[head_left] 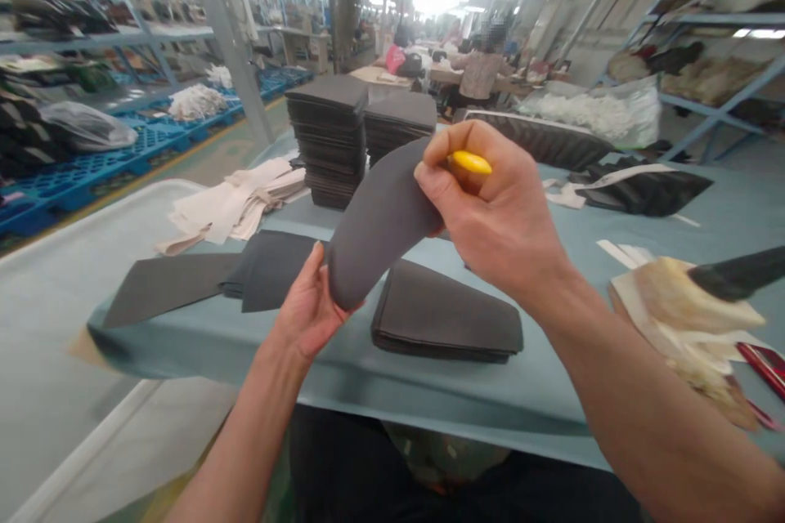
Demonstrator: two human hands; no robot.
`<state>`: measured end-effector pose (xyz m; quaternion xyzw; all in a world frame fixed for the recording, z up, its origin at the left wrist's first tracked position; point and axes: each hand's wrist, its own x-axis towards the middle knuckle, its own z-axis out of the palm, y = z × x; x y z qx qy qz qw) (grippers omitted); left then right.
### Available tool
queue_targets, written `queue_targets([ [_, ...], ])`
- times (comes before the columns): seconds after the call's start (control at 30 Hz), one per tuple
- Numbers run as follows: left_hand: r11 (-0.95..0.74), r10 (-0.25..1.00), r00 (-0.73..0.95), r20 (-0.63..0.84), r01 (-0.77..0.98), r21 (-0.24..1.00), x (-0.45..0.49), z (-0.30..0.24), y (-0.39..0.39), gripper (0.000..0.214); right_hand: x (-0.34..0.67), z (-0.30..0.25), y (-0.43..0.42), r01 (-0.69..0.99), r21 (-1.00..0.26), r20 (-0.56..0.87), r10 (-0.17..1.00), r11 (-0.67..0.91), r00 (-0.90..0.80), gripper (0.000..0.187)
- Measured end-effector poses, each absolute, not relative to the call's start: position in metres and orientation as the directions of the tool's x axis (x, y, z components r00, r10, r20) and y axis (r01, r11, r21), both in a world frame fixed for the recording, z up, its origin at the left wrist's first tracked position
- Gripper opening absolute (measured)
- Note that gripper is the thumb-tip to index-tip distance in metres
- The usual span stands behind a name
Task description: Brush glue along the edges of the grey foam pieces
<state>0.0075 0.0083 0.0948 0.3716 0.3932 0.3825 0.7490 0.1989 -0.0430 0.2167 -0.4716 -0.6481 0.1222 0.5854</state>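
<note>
A curved dark grey panel (pixel 386 216) of thin sheet material is held up between my hands, bowed along its length. My left hand (pixel 316 302) grips its lower end, thumb raised at the edge and fingers beneath. At the upper end, my right hand (pixel 484 204) pinches the panel between thumb and forefinger. A yellow tool end (pixel 471 162) also sticks out of that hand; its kind is hidden. Below lies a pile of dark panels (pixel 447 315) with rounded corners. Left of my left hand, more grey panels (pixel 270 270) lie overlapping on the blue-green table cover (pixel 343 376).
Two tall stacks of dark panels (pixel 328 139) stand at the back. Pale fabric strips (pixel 239 200) lie on the left. At right are a cream block (pixel 680 294) with a dark handle and a red phone-like object (pixel 764 368). A person (pixel 479 73) sits farther off.
</note>
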Motion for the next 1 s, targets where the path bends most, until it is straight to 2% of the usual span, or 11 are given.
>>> queue_targets([
  [0.07, 0.406, 0.887, 0.365, -0.285, -0.318, 0.856, 0.008, 0.102, 0.006, 0.035, 0.213, 0.212, -0.052, 0.506, -0.719, 0.627, 0.759, 0.477, 0.175, 0.011],
  [0.17, 0.379, 0.896, 0.355, -0.268, -0.294, 0.878, 0.009, 0.11, 0.003, 0.025, 0.237, 0.194, -0.068, 0.525, -0.748, 0.602, 0.747, 0.405, 0.282, 0.009],
  [0.33, 0.292, 0.889, 0.4, -0.225, -0.115, 0.949, 0.02, 0.116, 0.007, 0.028, 0.268, 0.157, -0.106, 0.457, -0.866, 0.436, 0.758, 0.205, 0.486, 0.009],
  [0.53, 0.097, 0.871, 0.468, -0.147, 0.129, 0.987, 0.045, 0.109, 0.019, 0.031, 0.287, 0.118, -0.147, 0.421, -0.905, 0.342, 0.687, 0.058, 0.641, 0.014],
  [0.73, -0.001, 0.837, 0.527, -0.144, 0.265, 0.964, 0.057, 0.109, 0.023, 0.024, 0.291, 0.095, -0.166, 0.551, -0.834, 0.407, 0.641, -0.029, 0.65, 0.016],
  [1.0, -0.016, 0.868, 0.462, -0.183, 0.395, 0.919, 0.056, 0.105, 0.017, 0.026, 0.288, 0.084, -0.177, 0.685, -0.713, 0.489, 0.597, -0.147, 0.636, 0.018],
])
